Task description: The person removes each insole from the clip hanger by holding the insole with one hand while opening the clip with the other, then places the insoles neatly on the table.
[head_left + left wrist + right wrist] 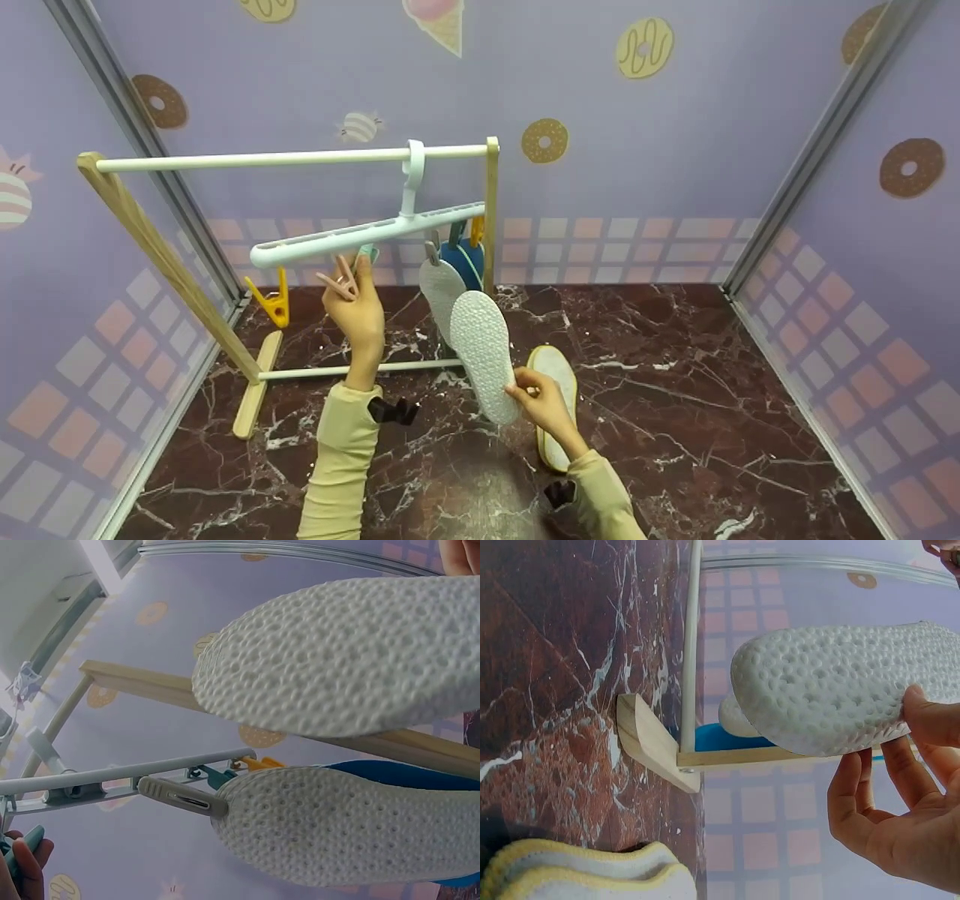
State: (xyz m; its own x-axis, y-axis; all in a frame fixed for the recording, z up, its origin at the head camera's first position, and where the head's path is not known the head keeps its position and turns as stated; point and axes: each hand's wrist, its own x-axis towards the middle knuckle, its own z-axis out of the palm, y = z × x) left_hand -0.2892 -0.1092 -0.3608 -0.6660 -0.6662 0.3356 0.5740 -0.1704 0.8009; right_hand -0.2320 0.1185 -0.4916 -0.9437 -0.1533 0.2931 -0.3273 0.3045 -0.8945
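My right hand [546,409] pinches the edge of a white dimpled insole [484,352] between thumb and fingers, holding it upright in front of the rack. Under the pale hanger [330,241], my left hand [356,319] grips a teal clip [30,844]. A pink clip [341,281] hangs beside that hand. Another white insole [300,825] hangs from a grey clip [180,796], behind the held one. Farther along the hanger, a blue insole [466,259] is partly hidden near an orange clip [477,229].
The hanger hooks over the white rod [255,160] of a wooden rack [172,262]. A yellow clip [276,306] hangs at its near end. Stacked yellow-edged insoles [592,877] lie on the dark marble surface [660,420]. Patterned walls [480,97] enclose the space.
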